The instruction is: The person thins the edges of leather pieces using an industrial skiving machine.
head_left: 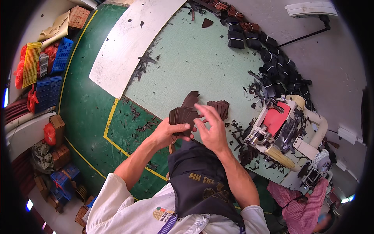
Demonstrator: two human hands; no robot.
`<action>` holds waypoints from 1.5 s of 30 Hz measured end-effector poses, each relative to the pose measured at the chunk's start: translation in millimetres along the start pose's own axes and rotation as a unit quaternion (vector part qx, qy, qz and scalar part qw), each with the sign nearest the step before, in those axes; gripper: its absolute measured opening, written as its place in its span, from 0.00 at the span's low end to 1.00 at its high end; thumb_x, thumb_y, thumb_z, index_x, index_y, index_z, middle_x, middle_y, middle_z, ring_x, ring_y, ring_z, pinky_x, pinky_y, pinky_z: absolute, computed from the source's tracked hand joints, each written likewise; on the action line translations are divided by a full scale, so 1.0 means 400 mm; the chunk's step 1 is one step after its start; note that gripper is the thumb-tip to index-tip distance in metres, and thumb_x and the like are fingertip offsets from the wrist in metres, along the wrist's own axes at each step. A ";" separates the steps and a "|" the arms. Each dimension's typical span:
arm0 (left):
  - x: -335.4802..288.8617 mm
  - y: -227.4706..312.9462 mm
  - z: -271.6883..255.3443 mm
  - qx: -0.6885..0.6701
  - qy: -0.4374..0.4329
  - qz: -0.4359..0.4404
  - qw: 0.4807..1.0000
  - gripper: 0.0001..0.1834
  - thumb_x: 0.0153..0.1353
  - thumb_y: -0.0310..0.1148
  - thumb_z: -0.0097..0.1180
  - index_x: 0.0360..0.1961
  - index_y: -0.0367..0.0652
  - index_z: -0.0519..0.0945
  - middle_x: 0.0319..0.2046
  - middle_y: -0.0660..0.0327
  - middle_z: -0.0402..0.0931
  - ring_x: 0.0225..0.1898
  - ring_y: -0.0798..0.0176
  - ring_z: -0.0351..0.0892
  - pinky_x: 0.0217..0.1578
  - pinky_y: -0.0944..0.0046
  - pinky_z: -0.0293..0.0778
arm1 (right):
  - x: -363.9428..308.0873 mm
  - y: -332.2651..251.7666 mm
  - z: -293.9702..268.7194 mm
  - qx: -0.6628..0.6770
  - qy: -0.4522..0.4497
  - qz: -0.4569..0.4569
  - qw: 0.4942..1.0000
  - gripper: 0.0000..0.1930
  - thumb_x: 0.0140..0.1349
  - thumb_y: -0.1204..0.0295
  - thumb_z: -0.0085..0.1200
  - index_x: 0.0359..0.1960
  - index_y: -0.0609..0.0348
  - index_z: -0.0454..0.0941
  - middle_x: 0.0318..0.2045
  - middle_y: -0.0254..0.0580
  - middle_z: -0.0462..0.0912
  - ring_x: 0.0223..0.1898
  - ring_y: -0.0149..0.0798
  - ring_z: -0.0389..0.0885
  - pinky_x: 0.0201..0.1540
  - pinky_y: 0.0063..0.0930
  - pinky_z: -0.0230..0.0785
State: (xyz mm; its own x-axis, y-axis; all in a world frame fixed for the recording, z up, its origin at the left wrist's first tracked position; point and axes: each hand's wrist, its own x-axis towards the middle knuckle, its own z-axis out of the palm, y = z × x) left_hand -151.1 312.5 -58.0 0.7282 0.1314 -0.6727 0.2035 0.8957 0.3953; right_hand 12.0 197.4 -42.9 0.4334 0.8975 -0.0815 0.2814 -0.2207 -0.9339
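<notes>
My left hand [168, 132] is closed round a fanned stack of dark brown, leather-like pieces [183, 116], with the thumb pressed on top. Close to the right side of that stack is my right hand [212, 130], its fingers stretched out and apart. Whether its fingertips touch the pieces I cannot tell. Just beyond the held stack, more brown pieces [191, 99] lie at the edge of the pale green table [202, 62]. A second fanned pile of brown pieces [220, 108] rests on the table past my right fingers.
A machine with a red plate [276, 118] stands on the right, dark scraps [247, 154] around it. Tied black bundles [252, 40] line the far right edge. A white sheet [124, 43] lies at the left. A co-worker's pink sleeve [311, 202] shows at lower right.
</notes>
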 end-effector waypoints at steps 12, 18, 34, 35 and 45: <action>-0.016 -0.009 -0.014 0.035 0.144 0.076 0.986 0.22 0.68 0.35 0.61 0.57 0.33 0.73 0.47 0.53 0.80 0.41 0.56 0.87 0.37 0.63 0.86 | 0.036 0.025 0.062 0.056 0.015 0.099 0.993 0.11 0.59 0.78 0.63 0.42 0.59 0.75 0.34 0.43 0.80 0.38 0.45 0.82 0.39 0.38 0.75; -0.051 -0.008 -0.072 0.159 0.221 0.134 0.953 0.19 0.66 0.32 0.63 0.52 0.32 0.76 0.38 0.55 0.82 0.34 0.60 0.86 0.31 0.63 0.85 | 0.088 0.003 0.081 -0.221 0.104 -0.071 0.967 0.15 0.58 0.71 0.65 0.42 0.60 0.73 0.38 0.47 0.77 0.41 0.53 0.76 0.44 0.46 0.69; -0.054 0.016 -0.013 0.260 0.053 0.014 0.964 0.16 0.71 0.40 0.57 0.49 0.38 0.79 0.34 0.61 0.82 0.35 0.67 0.83 0.35 0.63 0.80 | 0.013 -0.022 0.080 0.267 -0.017 0.257 0.929 0.08 0.62 0.77 0.63 0.40 0.64 0.77 0.35 0.37 0.84 0.37 0.27 0.83 0.42 0.23 0.79; -0.054 0.015 -0.011 0.260 0.052 0.013 0.964 0.16 0.71 0.40 0.57 0.49 0.38 0.79 0.34 0.61 0.82 0.35 0.67 0.83 0.35 0.63 0.80 | 0.011 -0.020 0.079 0.282 -0.013 0.260 0.923 0.09 0.63 0.78 0.62 0.42 0.65 0.76 0.36 0.39 0.84 0.38 0.27 0.83 0.43 0.23 0.79; -0.031 -0.006 0.011 0.144 0.066 -0.008 0.987 0.16 0.73 0.41 0.51 0.42 0.37 0.79 0.28 0.58 0.82 0.25 0.67 0.80 0.26 0.69 0.72 | -0.025 -0.009 0.072 0.239 0.034 0.223 0.945 0.17 0.63 0.74 0.60 0.52 0.66 0.74 0.41 0.47 0.87 0.37 0.30 0.85 0.42 0.25 0.78</action>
State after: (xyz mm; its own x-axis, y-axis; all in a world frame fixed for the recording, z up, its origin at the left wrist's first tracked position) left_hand -157.7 306.8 -48.0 0.6361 0.1888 -0.7481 0.4054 0.7432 0.5322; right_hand -17.9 200.3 -48.8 0.4756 0.7264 -0.4962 -0.3535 -0.3587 -0.8639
